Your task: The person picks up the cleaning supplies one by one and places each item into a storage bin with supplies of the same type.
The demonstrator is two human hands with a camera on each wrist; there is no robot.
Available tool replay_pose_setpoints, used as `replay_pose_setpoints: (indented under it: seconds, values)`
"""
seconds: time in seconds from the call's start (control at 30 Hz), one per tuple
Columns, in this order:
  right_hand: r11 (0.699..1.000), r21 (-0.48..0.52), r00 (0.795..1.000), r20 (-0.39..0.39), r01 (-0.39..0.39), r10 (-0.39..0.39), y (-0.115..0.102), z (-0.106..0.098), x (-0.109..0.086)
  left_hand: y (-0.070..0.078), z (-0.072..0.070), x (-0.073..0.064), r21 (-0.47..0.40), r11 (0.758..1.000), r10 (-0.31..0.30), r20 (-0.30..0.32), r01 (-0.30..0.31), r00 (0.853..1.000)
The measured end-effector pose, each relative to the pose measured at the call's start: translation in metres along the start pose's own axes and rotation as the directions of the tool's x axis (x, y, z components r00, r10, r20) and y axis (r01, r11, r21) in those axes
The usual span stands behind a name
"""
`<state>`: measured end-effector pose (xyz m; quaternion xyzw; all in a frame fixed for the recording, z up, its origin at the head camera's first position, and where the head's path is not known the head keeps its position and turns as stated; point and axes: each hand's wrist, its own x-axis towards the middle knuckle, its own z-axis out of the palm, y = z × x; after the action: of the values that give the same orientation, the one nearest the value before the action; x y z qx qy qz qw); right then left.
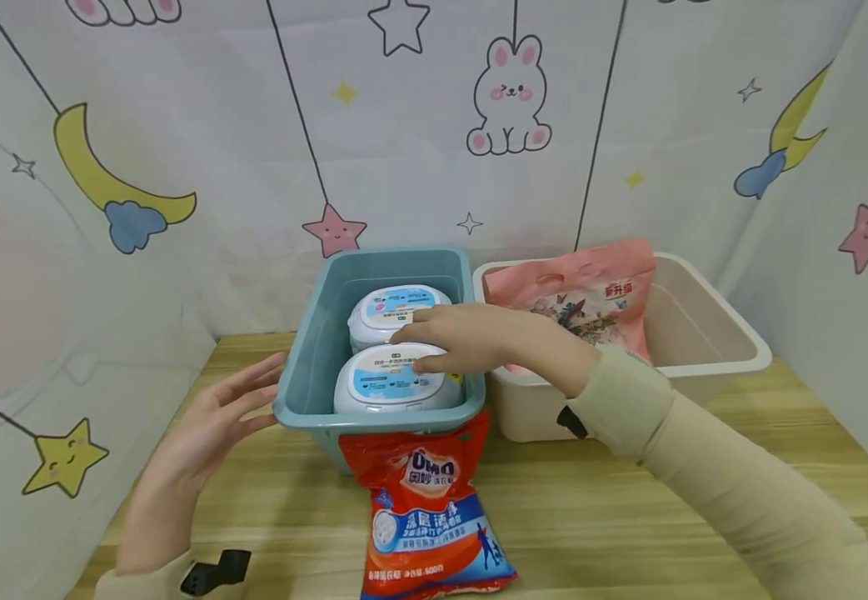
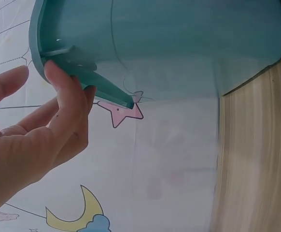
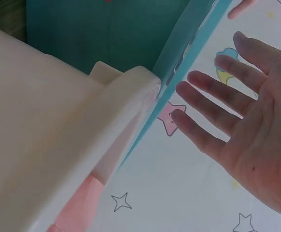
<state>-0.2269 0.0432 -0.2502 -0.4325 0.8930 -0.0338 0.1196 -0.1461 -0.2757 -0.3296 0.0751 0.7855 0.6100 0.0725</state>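
Note:
Two white tubs with blue labels, a rear tub [image 1: 389, 310] and a front tub [image 1: 374, 387], sit inside a teal plastic bin [image 1: 302, 367]. My right hand [image 1: 471, 337] is above the bin's right side, over the tubs; its fingers are spread and fairly straight in the right wrist view, with nothing held. At the bin's left rim is my left hand [image 1: 212, 417], fingers loosely extended with the tips at or under the rim. The left wrist view shows those fingertips by the rim's underside; firm contact is hard to judge.
A red and blue laundry powder bag [image 1: 426, 517] leans against the bin's front on the wooden table [image 1: 629, 517]. To the right stands a cream bin [image 1: 711, 367] holding a pink bag [image 1: 576, 287]. Behind hangs a patterned white curtain [image 1: 419, 142].

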Motion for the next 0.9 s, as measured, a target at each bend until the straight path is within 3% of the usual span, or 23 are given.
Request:
replay_pose_setpoints:
  seconds: [0.17,0.47,0.67,0.9]
  values:
    - [1.000,0.011,0.999,-0.045,0.014,-0.013,0.001,0.002,-0.011,0.006,0.001,-0.004,0.101,0.995,-0.008,0.000,0.008,1.000]
    - [1.000,-0.001,0.987,-0.162,0.015,-0.015,0.009,0.011,-0.030,0.016,0.003,-0.007,0.234,0.972,0.029,0.015,-0.031,0.999]
    - [0.999,0.001,0.970,-0.243,0.036,-0.034,0.015,0.016,-0.038,0.022,0.006,-0.009,0.326,0.945,0.034,-0.010,-0.029,0.999]
    - [0.999,0.025,0.941,-0.336,0.048,-0.036,0.018,0.021,-0.051,0.028,0.010,-0.013,0.445,0.895,0.034,-0.073,0.002,0.997]
